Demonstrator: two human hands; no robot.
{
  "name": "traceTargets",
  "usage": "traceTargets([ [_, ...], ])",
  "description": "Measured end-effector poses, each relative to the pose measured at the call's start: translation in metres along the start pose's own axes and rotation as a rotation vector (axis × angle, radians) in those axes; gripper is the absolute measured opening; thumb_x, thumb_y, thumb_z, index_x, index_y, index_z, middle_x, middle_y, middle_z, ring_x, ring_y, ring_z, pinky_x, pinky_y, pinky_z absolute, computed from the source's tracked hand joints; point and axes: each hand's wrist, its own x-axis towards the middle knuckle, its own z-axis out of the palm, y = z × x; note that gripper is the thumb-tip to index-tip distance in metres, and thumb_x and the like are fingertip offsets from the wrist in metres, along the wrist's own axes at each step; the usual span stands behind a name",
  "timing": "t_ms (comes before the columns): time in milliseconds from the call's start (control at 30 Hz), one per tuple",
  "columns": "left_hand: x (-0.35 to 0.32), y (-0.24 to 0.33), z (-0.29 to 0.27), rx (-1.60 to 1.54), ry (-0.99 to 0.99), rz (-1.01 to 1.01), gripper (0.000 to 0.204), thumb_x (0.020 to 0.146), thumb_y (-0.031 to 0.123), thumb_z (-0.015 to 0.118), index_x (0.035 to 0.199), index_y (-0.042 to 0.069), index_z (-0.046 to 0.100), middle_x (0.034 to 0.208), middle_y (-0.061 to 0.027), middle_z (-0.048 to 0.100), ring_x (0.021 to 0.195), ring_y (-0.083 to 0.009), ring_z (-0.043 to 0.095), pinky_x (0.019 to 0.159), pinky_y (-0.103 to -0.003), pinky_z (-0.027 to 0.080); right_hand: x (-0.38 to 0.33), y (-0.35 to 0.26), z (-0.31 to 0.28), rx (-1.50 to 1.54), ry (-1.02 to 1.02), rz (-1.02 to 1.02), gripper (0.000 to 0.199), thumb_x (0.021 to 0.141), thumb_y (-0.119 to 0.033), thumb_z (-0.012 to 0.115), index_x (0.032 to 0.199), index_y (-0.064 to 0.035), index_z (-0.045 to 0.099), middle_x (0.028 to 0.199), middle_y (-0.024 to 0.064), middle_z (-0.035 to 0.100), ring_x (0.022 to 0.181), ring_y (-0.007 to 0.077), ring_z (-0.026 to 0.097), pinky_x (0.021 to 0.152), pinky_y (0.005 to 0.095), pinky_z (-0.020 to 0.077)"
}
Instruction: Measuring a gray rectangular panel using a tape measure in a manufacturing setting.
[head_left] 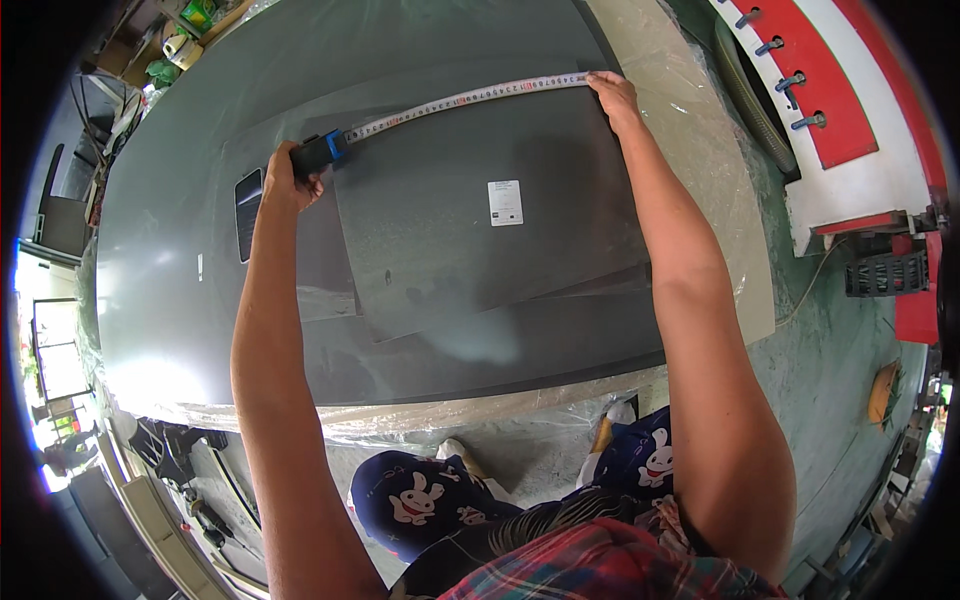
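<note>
A tape measure [319, 153] with a black and blue case is gripped in my left hand [287, 180], fingers wrapped round it. Its white blade [460, 99] runs out to the right across dark grey sheets [430, 230] that lie flat, partly overlapping. At the far right end, my right hand [613, 97] pinches the blade's tip near the sheets' right edge. A white label [505, 203] is stuck on the top sheet. Just left of my left wrist, a phone [248, 214] with a dark screen lies on the grey surface.
Clear plastic film [690, 130] hangs out around the stack's right and near edges. To the right stands a red and white machine [840, 90] with several bolts, near a black crate [886, 274]. Tools and shelving line the left. My legs are close to the near edge.
</note>
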Motion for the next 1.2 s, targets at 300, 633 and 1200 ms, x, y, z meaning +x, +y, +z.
traceTargets([
  [300,-0.097,-0.003,0.03,-0.067,-0.276,0.201,0.028,0.087,0.03,0.05,0.098,0.004,0.053,0.076,-0.0104,0.057,0.054,-0.0171,0.05,0.051,-0.032,0.043,-0.014,-0.029,-0.057,0.346,0.063,0.082,0.018,0.088,-0.019,0.057,0.098,-0.0042,0.061,0.086,0.0023,0.066,0.068,0.0089,0.061,0.055,0.0225,0.0432],
  [633,-0.268,-0.117,0.079,0.002,-0.666,-0.014,0.033,0.087,0.017,0.059,0.112,-0.002,0.048,0.097,-0.0136,0.063,0.076,-0.0205,0.066,0.064,-0.031,0.057,-0.028,-0.062,-0.165,0.305,-0.062,0.074,0.015,0.092,-0.012,0.051,0.097,-0.0032,0.062,0.068,0.0011,0.053,0.058,0.0089,0.048,0.052,0.0232,0.0379],
  [1200,-0.346,-0.273,0.116,0.214,-0.659,-0.331,0.043,0.076,0.006,0.068,0.114,0.005,0.049,0.1,-0.0053,0.056,0.09,-0.0141,0.058,0.074,-0.027,0.052,-0.088,-0.02,-0.149,0.202,-0.245,0.146,0.017,0.082,-0.019,0.067,0.091,-0.0048,0.068,0.068,-0.0016,0.06,0.057,0.006,0.056,0.049,0.0176,0.0439],
])
